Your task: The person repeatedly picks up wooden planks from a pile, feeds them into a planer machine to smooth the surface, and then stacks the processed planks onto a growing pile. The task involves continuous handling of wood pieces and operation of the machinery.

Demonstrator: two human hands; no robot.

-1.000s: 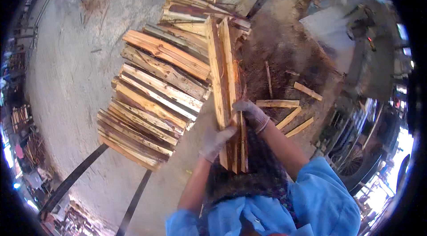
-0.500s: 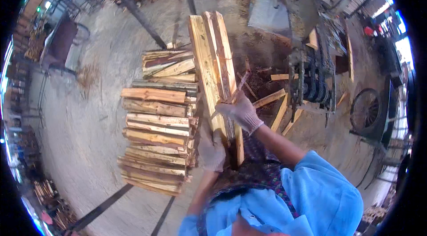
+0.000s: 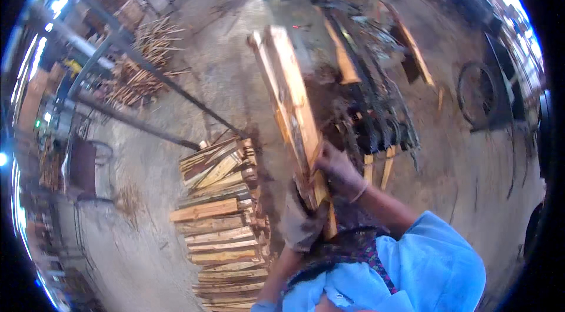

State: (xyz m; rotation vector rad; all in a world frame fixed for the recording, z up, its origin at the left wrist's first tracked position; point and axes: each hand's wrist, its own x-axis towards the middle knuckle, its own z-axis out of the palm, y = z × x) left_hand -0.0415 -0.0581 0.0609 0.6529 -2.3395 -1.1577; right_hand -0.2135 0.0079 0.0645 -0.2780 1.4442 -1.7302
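Several long, rough split wooden slats (image 3: 299,103) are bunched together in front of my body, tilted up and away from me. My left hand (image 3: 303,221), in a pale knit glove, is closed round the lower end of the bunch from the left. Gloved as well, my right hand (image 3: 341,174) grips the right side a little higher up. Its fingertips are partly hidden behind the wood. To the left of my arms, a neat stack of similar slats (image 3: 226,209) lies in layers, most of them crosswise.
Right of the bunch stands a dark machine with metal bars (image 3: 376,124), a loose board (image 3: 347,65) on it. A spoked cart wheel (image 3: 477,91) is farther right. Slanting metal poles (image 3: 170,82) rise beyond the stack, near a heap of thin sticks (image 3: 141,71).
My view has swung up and to the right. The slats are turned more edge-on, and both hands still hold them. My left hand has shifted inward under the lower end.
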